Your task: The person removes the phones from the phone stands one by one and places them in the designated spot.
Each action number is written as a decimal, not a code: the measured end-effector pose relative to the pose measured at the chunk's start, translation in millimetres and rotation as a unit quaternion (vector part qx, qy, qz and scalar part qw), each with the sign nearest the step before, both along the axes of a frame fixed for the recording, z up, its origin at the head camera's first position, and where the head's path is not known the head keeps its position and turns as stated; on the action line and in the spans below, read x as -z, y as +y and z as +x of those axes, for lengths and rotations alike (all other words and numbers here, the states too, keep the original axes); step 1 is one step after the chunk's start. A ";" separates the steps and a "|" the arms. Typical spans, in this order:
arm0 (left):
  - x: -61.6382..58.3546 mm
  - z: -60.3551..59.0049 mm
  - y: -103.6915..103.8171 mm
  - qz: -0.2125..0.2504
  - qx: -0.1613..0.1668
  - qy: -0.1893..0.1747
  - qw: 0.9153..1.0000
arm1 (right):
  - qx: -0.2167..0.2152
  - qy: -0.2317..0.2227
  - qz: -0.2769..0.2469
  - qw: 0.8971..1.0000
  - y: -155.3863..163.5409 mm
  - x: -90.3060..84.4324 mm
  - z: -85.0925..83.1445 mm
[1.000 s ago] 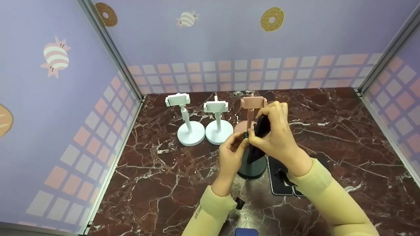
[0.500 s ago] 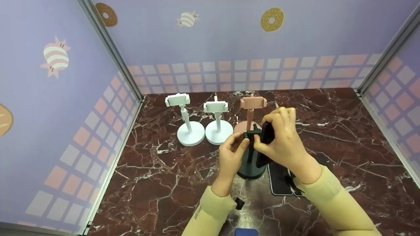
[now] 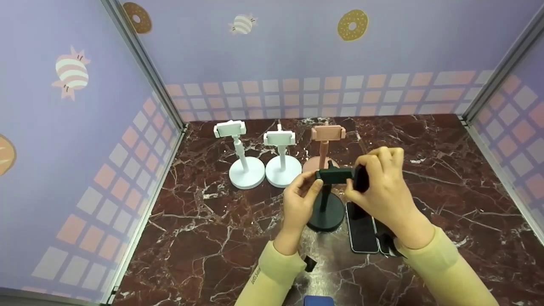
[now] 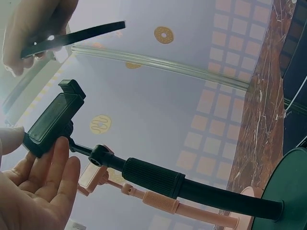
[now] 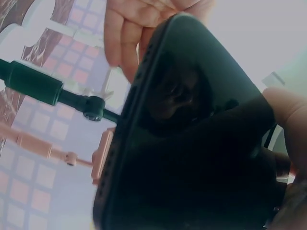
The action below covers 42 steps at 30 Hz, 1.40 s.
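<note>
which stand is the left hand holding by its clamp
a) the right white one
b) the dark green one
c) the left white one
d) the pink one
b: the left hand pinches the clamp of the dark green stand, while the pink stand and both white stands stand untouched behind it.
</note>
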<state>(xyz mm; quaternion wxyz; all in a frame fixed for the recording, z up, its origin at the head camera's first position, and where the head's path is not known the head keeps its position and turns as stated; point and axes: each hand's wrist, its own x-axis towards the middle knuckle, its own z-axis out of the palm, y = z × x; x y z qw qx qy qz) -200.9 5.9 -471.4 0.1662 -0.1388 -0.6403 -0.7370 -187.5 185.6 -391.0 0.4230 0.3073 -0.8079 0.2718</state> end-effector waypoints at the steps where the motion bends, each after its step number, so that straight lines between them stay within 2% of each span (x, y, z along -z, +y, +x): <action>1: 0.0 0.3 0.0 0.002 0.002 -0.001 1.000 | 0.005 0.002 0.003 1.000 1.7 1.0 0.5; 5: 0.6 0.6 -0.5 0.007 0.007 0.003 1.000 | 0.023 0.007 0.013 1.000 9.5 6.0 1.1; 12: 1.3 0.5 0.0 0.010 0.007 0.007 1.000 | 0.064 -0.013 0.033 0.997 27.4 21.1 -0.2; 19: 2.4 0.2 0.6 0.018 0.015 0.007 1.000 | 0.110 -0.019 0.062 0.992 43.7 40.0 -3.8; 23: 4.0 0.0 -0.2 0.020 0.019 0.008 1.000 | 0.138 -0.039 0.076 0.987 52.0 49.1 -5.0; 28: 12.4 -2.9 -1.7 0.010 0.033 0.024 0.999 | 0.158 -0.067 0.084 0.982 62.9 60.1 -6.0; 32: 22.8 -7.1 -4.1 -0.021 0.041 0.034 0.998 | 0.166 -0.091 0.088 0.978 72.1 68.9 -6.8; 38: 39.9 -16.0 -6.5 -0.069 0.038 0.007 0.997 | 0.184 -0.126 0.088 0.971 89.2 82.7 -7.7; 42: 52.0 -24.2 -5.3 -0.105 0.020 -0.018 0.994 | 0.204 -0.157 0.084 0.963 101.5 93.0 -7.6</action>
